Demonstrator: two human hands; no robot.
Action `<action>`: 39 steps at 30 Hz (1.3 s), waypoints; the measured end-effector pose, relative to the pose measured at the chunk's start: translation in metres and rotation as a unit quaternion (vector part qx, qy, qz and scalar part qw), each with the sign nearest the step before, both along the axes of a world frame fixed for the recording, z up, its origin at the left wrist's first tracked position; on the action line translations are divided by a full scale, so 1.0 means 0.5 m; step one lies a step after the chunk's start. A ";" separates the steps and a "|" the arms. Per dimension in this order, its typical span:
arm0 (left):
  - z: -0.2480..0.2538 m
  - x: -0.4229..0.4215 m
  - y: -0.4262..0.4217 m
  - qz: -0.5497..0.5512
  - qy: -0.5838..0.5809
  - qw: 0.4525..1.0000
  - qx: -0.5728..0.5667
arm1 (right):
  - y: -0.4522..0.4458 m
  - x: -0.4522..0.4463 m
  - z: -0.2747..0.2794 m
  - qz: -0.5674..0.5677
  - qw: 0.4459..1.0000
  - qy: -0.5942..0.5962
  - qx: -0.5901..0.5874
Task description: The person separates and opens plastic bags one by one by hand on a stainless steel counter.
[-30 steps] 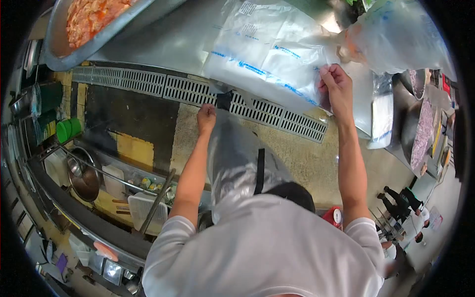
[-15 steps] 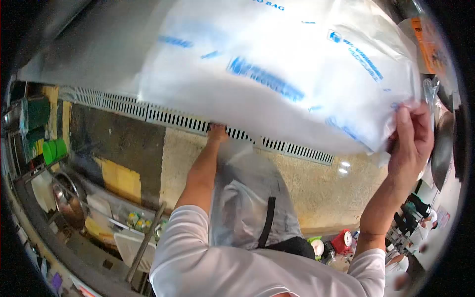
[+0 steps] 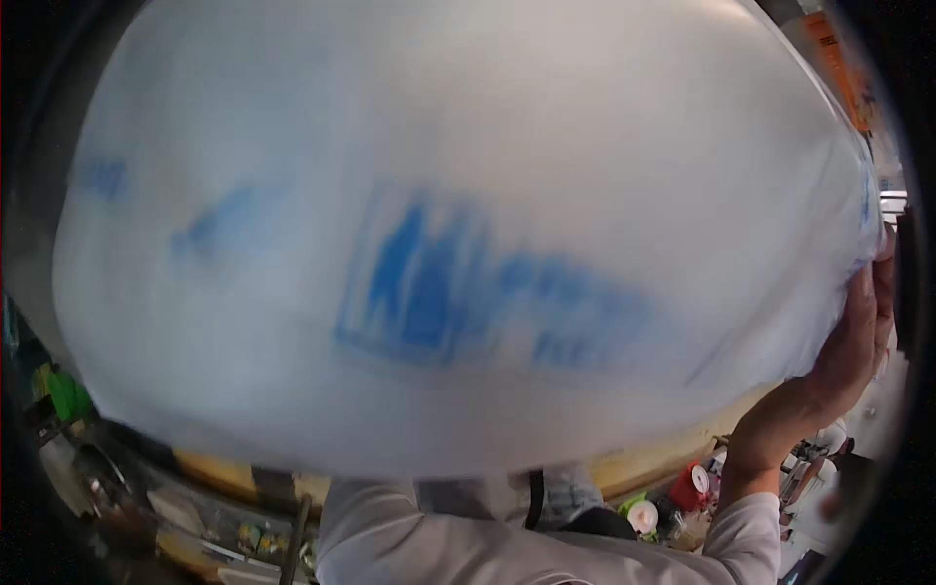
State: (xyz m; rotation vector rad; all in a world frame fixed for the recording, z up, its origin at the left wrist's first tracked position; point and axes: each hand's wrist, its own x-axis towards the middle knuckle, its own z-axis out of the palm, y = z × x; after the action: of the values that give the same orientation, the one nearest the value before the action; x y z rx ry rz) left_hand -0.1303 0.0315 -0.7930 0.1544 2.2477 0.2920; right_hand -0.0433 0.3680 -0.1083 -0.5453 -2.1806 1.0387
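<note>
A large white plastic bag (image 3: 546,136) with blurred blue print fills most of the view, close to the camera. At its right edge, my right hand (image 3: 856,322) has its fingers closed on the plastic, partly tucked behind the edge. My left hand is hidden behind the bag; only the sleeve (image 3: 366,517) of that arm shows under its lower edge. A strip of clear plastic apron with a black strap (image 3: 535,497) is visible at my front.
Lower right, a red dial scale (image 3: 690,487) stands beside a white and green round item (image 3: 641,515). People (image 3: 814,483) are farther off at the right. At lower left are a green container (image 3: 66,392) and a metal bowl (image 3: 102,478). An orange sign (image 3: 840,73) is upper right.
The bag has come up nearer to the camera and now covers the drain grating and my left hand. My right hand has shifted outward to the right, still at the bag's edge.
</note>
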 end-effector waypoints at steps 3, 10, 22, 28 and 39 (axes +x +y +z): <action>0.122 -0.011 -0.039 0.219 -0.003 0.970 0.104 | 0.003 0.004 -0.002 -0.032 0.998 0.015 -0.061; 0.701 0.032 -0.147 0.619 -0.081 0.639 0.449 | -0.016 -0.035 0.084 0.086 0.957 -0.026 -0.277; 1.617 -0.099 0.266 0.069 -0.039 0.819 0.569 | -0.148 -0.031 0.289 0.206 0.955 0.003 -0.212; 1.779 -0.112 0.336 0.230 -0.385 0.664 0.598 | -0.031 0.027 0.348 -0.174 0.977 -0.020 -0.121; 2.032 -0.331 0.637 -0.376 0.638 0.531 0.412 | 0.233 -0.002 0.751 0.253 0.953 0.022 0.167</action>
State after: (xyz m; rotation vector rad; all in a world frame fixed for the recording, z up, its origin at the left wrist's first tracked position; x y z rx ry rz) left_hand -0.2956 0.3499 0.2230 2.4977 2.7238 0.9454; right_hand -0.0441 0.4843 0.2672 0.2041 -2.4450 0.8820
